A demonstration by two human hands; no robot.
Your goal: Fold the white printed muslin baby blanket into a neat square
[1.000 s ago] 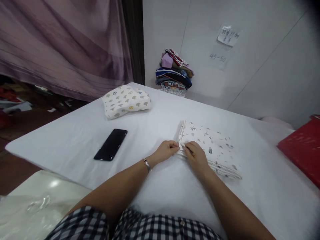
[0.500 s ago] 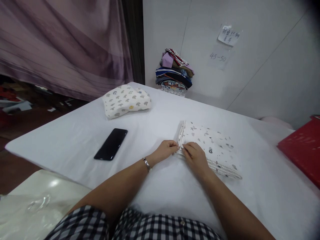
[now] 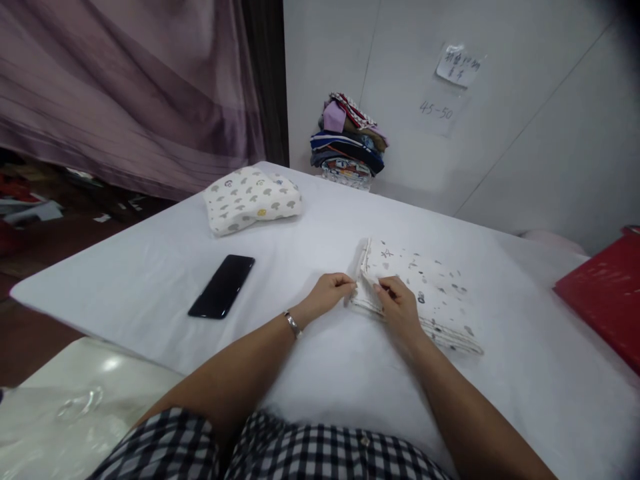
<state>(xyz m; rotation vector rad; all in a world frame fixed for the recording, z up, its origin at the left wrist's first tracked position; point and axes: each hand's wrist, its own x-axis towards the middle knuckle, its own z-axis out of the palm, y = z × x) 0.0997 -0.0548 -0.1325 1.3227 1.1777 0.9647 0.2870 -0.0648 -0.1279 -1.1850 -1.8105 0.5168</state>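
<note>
A folded white cloth point(image 3: 440, 283) with small dark and grey prints lies in layers on the white table. My right hand point(image 3: 401, 308) pinches the top layer near its left front corner and holds it lifted and peeled back. At the left edge of the same cloth, my left hand point(image 3: 330, 293) has thumb and fingertips pressed together on a lower layer at the corner. A silver bracelet point(image 3: 293, 325) circles my left wrist. The cloth's far right side rests flat, its stacked edges showing along the front.
Left of my hands lies a black phone point(image 3: 223, 287). Behind it sits a bundled white cloth with grey prints point(image 3: 253, 199). A stack of folded fabrics point(image 3: 349, 143) stands by the wall, and a red container point(image 3: 605, 293) is at the right. Shiny plastic point(image 3: 85, 413) covers a surface at lower left.
My right hand has drawn a little to the right and turned the top layer's corner back, opening a gap from my left hand. The left hand stays nearly in place.
</note>
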